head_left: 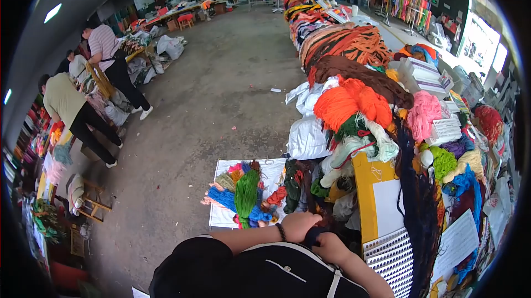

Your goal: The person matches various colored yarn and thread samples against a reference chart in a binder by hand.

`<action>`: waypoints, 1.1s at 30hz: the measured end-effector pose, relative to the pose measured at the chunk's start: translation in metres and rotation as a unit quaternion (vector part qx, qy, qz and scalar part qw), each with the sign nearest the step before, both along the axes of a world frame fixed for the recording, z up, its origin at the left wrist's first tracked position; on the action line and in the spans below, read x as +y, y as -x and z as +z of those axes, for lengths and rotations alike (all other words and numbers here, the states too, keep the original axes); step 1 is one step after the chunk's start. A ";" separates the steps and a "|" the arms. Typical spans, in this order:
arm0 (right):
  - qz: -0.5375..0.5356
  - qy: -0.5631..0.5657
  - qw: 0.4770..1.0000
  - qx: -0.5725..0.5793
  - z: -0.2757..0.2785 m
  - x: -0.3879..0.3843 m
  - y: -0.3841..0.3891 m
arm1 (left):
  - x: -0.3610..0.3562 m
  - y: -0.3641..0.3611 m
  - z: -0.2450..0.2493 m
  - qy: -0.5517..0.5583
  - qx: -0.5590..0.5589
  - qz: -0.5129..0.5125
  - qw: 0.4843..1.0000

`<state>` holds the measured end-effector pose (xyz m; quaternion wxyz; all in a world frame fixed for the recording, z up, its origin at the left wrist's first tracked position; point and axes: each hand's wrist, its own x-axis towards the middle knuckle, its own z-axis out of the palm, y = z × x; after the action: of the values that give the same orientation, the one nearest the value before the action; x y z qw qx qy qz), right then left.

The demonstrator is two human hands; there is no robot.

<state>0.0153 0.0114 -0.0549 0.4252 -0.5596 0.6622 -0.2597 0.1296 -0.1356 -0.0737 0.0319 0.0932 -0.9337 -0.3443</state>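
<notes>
The left hand (pixel 298 225) and the right hand (pixel 332 247) each have a closed grip on a dark yarn bundle (pixel 313 236) between them, maybe to hold it neat. At eleven o'clock, green yarn (pixel 246 193) lies on a white sheet (pixel 222 218).

1 head-worn fisheye view, seemingly downward

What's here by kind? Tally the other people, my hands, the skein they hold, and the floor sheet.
Other people: 3 (striped shirt, olive shirt, white top)
Own hands: 2 (left hand, right hand)
Dark skein: 1
White floor sheet: 1
Total: 7
</notes>
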 end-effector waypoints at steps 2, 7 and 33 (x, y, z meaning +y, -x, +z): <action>-0.022 0.050 0.998 0.042 0.005 0.000 -0.002 | -0.002 -0.003 0.010 -0.016 0.001 0.021 1.000; -0.164 0.105 0.961 -0.194 -0.009 0.001 -0.005 | -0.023 -0.013 0.012 -0.001 0.023 0.119 0.993; -0.006 0.167 0.985 0.036 -0.008 0.016 -0.022 | -0.022 -0.036 -0.139 -0.088 -0.280 0.018 0.956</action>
<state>0.0376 0.0270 -0.0628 0.3000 -0.6274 0.6281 -0.3490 0.1656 -0.1574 -0.2122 -0.2333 0.2049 -0.8693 -0.3847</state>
